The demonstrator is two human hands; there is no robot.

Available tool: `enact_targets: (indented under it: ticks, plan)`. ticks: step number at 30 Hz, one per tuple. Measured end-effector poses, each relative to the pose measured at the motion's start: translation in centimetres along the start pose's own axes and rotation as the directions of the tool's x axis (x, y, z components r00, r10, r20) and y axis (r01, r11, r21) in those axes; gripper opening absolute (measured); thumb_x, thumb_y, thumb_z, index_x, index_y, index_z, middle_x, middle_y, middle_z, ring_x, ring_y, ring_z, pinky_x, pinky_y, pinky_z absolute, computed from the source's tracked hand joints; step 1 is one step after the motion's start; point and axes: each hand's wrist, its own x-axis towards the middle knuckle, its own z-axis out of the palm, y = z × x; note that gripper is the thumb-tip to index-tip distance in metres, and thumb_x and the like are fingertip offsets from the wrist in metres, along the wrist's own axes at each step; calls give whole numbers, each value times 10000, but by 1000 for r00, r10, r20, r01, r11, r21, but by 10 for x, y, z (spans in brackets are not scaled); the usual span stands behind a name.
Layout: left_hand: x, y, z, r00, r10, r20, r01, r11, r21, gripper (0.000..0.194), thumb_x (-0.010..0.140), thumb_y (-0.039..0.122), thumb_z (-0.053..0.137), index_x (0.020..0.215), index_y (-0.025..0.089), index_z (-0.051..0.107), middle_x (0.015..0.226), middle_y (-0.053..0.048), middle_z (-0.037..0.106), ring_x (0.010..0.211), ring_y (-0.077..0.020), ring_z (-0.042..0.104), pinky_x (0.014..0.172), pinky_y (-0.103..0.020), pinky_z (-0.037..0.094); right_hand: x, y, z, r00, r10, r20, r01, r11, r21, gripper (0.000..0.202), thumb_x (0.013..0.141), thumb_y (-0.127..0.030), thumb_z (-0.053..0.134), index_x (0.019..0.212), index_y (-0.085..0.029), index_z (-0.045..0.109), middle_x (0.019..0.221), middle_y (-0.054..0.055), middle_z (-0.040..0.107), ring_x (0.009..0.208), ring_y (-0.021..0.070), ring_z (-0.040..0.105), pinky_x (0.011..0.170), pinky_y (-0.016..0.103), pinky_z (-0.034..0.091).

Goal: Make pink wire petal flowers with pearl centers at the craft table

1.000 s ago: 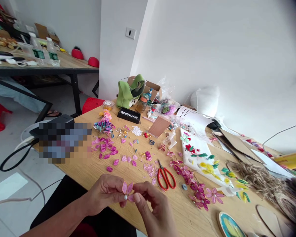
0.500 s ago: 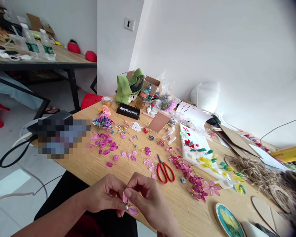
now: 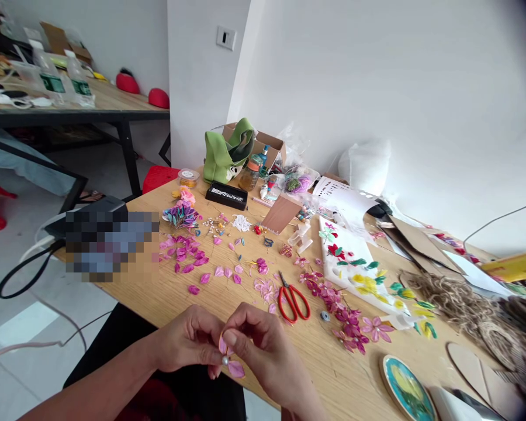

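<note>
Two hands [image 3: 260,351] pinch pink petals [image 3: 235,368] — pearl-centred, gold-edged.

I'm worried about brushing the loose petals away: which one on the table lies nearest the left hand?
The dark pink petal just beyond the left hand; it sits apart, with the other loose petals farther from that hand.

Left hand [image 3: 188,345] and right hand [image 3: 263,356] pinching pink petals [image 3: 235,369] around a pearl bead [image 3: 225,360], red-handled scissors [image 3: 293,301] beyond

Scissors [image 3: 294,303] between petals [image 3: 266,289] and flowers [image 3: 349,323]
</note>
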Motion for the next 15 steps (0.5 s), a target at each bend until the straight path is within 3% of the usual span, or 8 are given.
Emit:
enact_targets:
  ticks: [4, 8, 15]
  plan:
    - [1, 0, -5, 997, 72, -40, -73, 997, -21, 179, 741, 274, 760, 691, 125, 675, 662, -15, 620, 533, -113, 616, 527, -221, 511, -7, 0, -9, 996, -48, -78, 42, 997, -70, 339, 849, -488, 625, 893, -152, 630, 769, 27, 612, 697, 119, 544, 633, 236, 409]
    - [1, 2, -7, 992, 122, -43, -122, 992, 7, 180, 751, 269, 752, 694, 125, 659, 667, -15, 618, 557, -117, 611, 528, -226, 519, -15, 1, -12, 998, 32, -45, -37, 994, -103, 428, 853, -546, 587, 741, -134, 620, 660, 28, 609, 630, 114, 522, 599, 237, 380]
    - [1, 3, -5, 992, 125, -13, -124, 991, 43, 201, 774, 285, 727, 697, 123, 635, 690, -36, 635, 598, -136, 625, 562, -245, 521, -17, -4, -1, 996, 91, -5, -91, 996, 26, 352, 818, -485, 665, 714, -153, 606, 650, 8, 619, 606, 106, 553, 568, 215, 394]
